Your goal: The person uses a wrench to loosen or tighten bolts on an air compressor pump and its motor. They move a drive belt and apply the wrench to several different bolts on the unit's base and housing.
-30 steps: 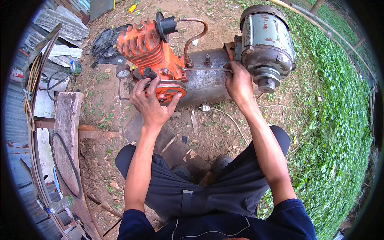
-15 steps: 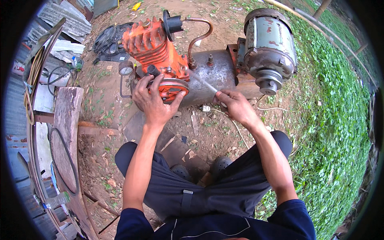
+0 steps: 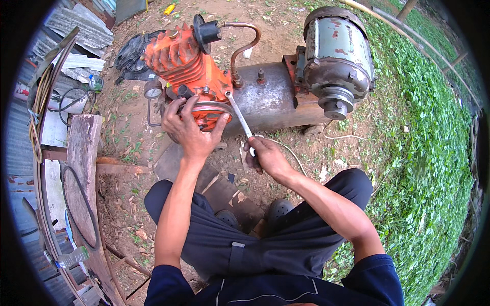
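Orange finned cast-metal compressor pump sits on the left end of a rusty grey steel tank lying on bare earth, a grey electric motor at the tank's right end. The left hand grips the pump's round pulley wheel, fingers curled over its rim. The right hand is clenched on a slim silver wrench whose head reaches the pump base. Best done, I judge, by bracing the wheel firmly and keeping the wrench square so it cannot slip.
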Tool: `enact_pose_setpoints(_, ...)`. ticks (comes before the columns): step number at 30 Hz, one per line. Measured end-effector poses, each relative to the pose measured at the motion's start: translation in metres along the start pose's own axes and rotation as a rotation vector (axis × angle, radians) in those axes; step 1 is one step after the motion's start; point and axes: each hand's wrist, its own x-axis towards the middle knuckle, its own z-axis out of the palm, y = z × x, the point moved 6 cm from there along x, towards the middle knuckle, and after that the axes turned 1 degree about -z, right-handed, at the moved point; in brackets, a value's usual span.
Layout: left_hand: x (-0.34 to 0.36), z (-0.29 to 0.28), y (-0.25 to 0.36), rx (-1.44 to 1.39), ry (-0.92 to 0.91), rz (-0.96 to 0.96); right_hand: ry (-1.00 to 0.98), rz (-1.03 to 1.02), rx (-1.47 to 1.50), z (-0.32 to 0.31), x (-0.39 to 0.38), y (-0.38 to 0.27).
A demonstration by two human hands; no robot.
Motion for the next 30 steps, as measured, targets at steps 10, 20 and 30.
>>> enact_pose_setpoints(10,0.001,-0.001,0.003,0.060,0.009,0.002,-0.105,0.108,0.087,0.031,0.007,0.014)
enact_pose_setpoints(20,0.000,-0.001,-0.001,0.033,-0.014,-0.023,0.193,0.197,0.066,-0.038,0.009,0.006)
enact_pose_setpoints(30,0.000,0.003,-0.002,0.016,-0.008,-0.020,0.296,-0.241,0.242,-0.092,0.033,-0.036)
